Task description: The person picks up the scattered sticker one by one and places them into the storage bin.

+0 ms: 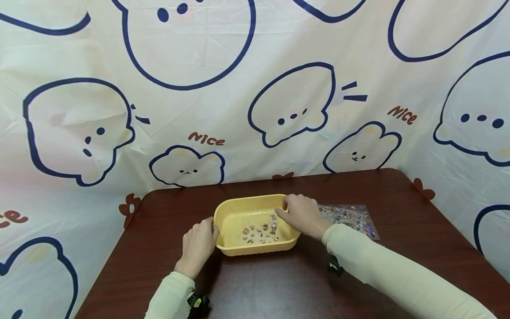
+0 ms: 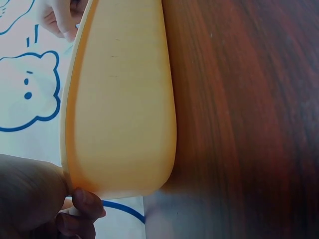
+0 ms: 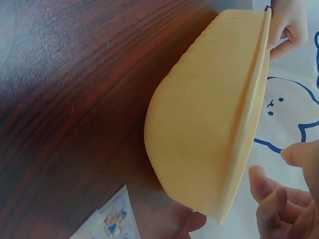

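On my head feed, the yellow tray (image 1: 233, 223) sits on the counter (image 1: 259, 283), between the fingers of the left hand (image 1: 198, 243) and the right hand (image 1: 304, 215); small pieces (image 1: 273, 227) lie in it. Just beyond the right fingers I see a clear bag (image 1: 350, 217). Left wrist: those fingers grasp the tray's rim. Right wrist: thumb and forefinger are apart; I can't tell whether the other fingers grip the tray.
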Tool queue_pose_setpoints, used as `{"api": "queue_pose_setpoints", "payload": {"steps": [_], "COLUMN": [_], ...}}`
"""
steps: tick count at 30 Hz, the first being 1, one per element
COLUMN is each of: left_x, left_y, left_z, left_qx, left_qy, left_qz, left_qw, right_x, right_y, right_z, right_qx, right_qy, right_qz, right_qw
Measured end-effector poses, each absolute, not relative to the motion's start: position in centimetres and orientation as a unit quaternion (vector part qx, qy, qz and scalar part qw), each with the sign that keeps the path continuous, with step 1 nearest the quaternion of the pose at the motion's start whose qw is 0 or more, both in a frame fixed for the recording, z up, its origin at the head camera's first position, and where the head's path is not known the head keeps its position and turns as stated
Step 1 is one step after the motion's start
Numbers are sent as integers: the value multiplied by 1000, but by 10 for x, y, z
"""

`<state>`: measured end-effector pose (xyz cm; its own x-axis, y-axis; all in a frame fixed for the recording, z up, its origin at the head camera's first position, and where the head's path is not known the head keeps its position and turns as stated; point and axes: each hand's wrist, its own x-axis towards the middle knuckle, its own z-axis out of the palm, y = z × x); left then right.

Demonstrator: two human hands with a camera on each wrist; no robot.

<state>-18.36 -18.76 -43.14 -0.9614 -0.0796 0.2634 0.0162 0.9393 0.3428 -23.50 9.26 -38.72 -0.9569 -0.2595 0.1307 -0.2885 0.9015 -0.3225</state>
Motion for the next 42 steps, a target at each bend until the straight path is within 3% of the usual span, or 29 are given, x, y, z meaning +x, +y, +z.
{"api": "queue_pose_setpoints", "payload": {"steps": [17,42], "left_x": [-184,-185], "left_y": [-187,-186], "left_z": [-431,-430], "left_qx": [17,19], "left_qy": [-975,-976], "left_qz": [-172,-166], "left_qw": [136,140], "right_x": [-242,-261], "right_y": [117,167], "right_z": [-385,-410], "right_qx": [138,112], "right_qy": [-974,-972], "right_qz": [172,207], "right_qw": [51,17]}}
